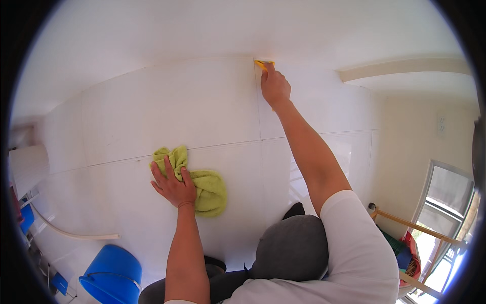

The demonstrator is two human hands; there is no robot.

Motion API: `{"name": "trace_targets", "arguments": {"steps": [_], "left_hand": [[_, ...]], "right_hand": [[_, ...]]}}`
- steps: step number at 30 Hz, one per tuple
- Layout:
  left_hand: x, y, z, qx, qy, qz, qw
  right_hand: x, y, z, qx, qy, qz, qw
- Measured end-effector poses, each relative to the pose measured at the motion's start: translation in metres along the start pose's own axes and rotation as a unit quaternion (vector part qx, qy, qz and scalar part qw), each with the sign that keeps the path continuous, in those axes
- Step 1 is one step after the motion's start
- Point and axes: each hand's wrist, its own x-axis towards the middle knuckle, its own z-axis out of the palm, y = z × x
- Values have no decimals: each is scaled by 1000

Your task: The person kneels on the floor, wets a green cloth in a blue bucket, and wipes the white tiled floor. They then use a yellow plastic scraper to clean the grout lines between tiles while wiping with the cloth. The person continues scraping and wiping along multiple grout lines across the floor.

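Note:
Flat on a white tiled floor [212,114], my left hand [174,186] presses with spread fingers on a crumpled green cloth [210,193], part of which lies to its right. My right hand [276,85] reaches far forward, closed around a yellow hand tool [264,64], perhaps a scraper or brush. The tool's tip meets the floor's far edge, where a tile joint runs up to the white wall [228,26]. Most of the tool is hidden by the fingers. My knee, in dark grey, is bent below my right arm.
A blue bucket [114,271] with a wire handle is at the lower left, below a curved pale strip [76,233]. A white cylindrical object [28,169] stands at the far left. At right are a wooden frame [414,224], a red container [412,247] and a window [442,197].

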Motion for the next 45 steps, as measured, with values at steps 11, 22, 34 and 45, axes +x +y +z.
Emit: {"name": "trace_targets", "arguments": {"steps": [11,22,34,45], "left_hand": [[0,-2,0,1,15,-6,1000],[-1,-7,0,4,25,-4,1000],[-2,-8,0,3,18,-4,1000],[-4,-7,2,5,4,42,999]], "right_hand": [[-149,30,2,41,-47,-8,998],[-216,44,-3,62,-103,-5,993],[-185,74,-69,51,-195,-44,979],[-84,99,-39,-27,-116,-47,992]]}}
